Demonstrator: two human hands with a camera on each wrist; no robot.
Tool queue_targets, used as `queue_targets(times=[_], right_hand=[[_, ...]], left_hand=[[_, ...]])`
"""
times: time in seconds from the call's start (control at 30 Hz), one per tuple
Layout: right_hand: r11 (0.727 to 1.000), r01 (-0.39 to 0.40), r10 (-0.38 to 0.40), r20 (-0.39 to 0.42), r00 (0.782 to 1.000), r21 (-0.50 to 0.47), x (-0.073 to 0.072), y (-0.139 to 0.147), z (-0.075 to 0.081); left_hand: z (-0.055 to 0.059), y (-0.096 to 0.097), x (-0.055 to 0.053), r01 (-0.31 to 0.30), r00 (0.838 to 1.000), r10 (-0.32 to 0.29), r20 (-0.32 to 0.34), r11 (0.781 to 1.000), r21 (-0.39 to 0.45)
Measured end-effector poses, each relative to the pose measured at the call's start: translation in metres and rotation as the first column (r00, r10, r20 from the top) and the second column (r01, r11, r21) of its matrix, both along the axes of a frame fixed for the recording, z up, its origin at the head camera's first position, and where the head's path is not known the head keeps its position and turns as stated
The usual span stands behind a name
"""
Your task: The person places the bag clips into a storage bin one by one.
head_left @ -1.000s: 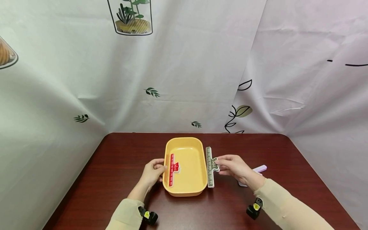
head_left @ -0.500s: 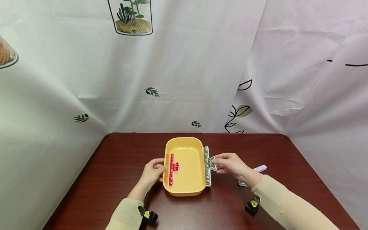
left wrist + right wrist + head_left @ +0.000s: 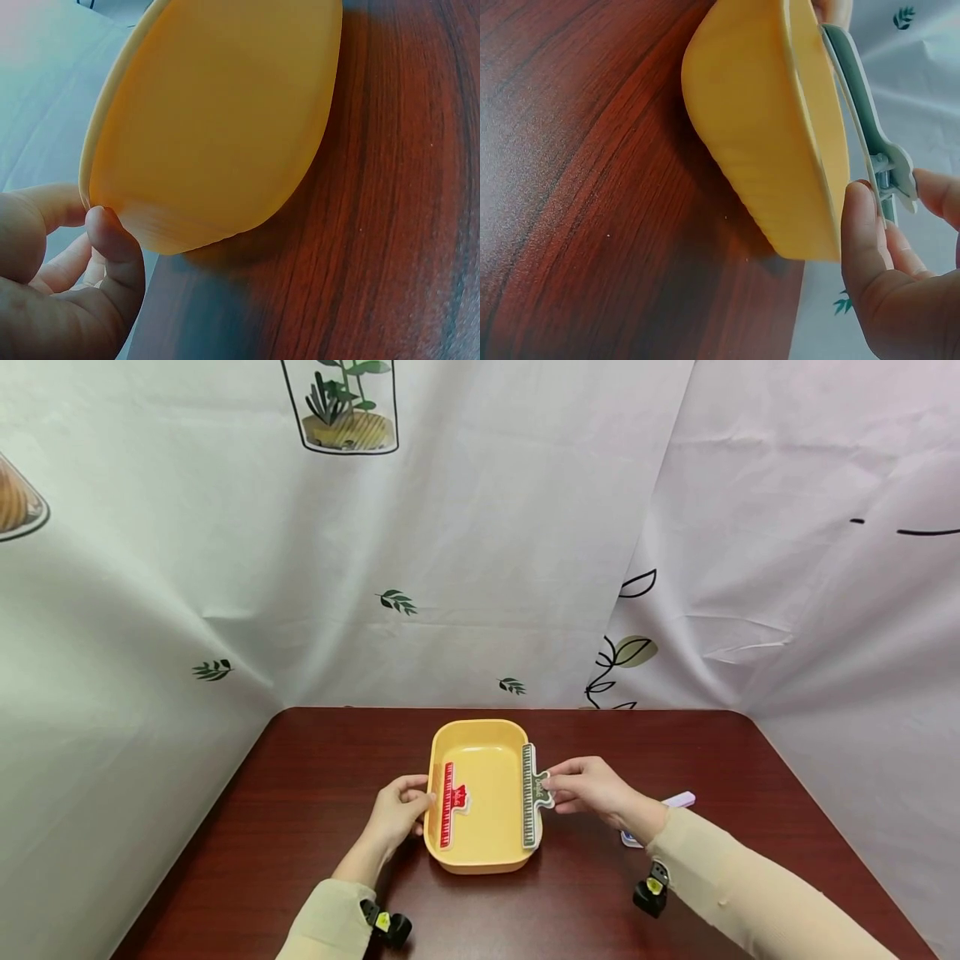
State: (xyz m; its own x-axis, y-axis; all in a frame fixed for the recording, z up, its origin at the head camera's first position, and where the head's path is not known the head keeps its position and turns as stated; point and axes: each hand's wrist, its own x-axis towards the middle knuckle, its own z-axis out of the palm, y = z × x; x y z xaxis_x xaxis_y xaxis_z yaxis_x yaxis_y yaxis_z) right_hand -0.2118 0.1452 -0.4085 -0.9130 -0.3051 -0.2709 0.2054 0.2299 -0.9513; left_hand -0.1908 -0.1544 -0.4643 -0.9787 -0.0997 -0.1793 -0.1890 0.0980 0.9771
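A yellow plastic tray with rounded corners stands on the table. My left hand pinches its left rim between thumb and fingers, as the left wrist view also shows. Inside, along the left side, lies a red clip with white stripes and a shaped handle. With thumb and fingertips my right hand holds a grey-green clip by its handle. This clip overlaps the tray's right rim. In the right wrist view its long edge is tilted close over the rim, spring visible near the fingertips.
A pale purple-and-white object lies on the dark red-brown table, partly hidden behind the right forearm. A white patterned cloth hangs behind the table and along both sides.
My right hand has moved left with the grey-green clip, from beside the tray to over its right rim. The left hand, the tray and the red clip have stayed put.
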Motion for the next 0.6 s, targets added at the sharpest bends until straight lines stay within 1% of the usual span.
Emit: queue_targets(times=[0.13,0.37,0.6], right_hand=[[1.000,-0.006,0.006,-0.006,1.000,0.019,-0.002,-0.004,0.000],[0.999,-0.005,0.005,-0.004,1.000,0.036,-0.002,-0.010,0.002],[0.999,-0.014,0.014,0.001,1.000,0.048,-0.004,-0.016,0.007]], left_hand=[[0.001,-0.001,0.000,0.006,1.000,-0.006,0.005,1.000,0.010],[-0.003,-0.002,-0.002,0.010,1.000,-0.011,0.018,1.000,0.015],[-0.001,-0.002,0.000,0.007,1.000,-0.007,0.013,1.000,0.010]])
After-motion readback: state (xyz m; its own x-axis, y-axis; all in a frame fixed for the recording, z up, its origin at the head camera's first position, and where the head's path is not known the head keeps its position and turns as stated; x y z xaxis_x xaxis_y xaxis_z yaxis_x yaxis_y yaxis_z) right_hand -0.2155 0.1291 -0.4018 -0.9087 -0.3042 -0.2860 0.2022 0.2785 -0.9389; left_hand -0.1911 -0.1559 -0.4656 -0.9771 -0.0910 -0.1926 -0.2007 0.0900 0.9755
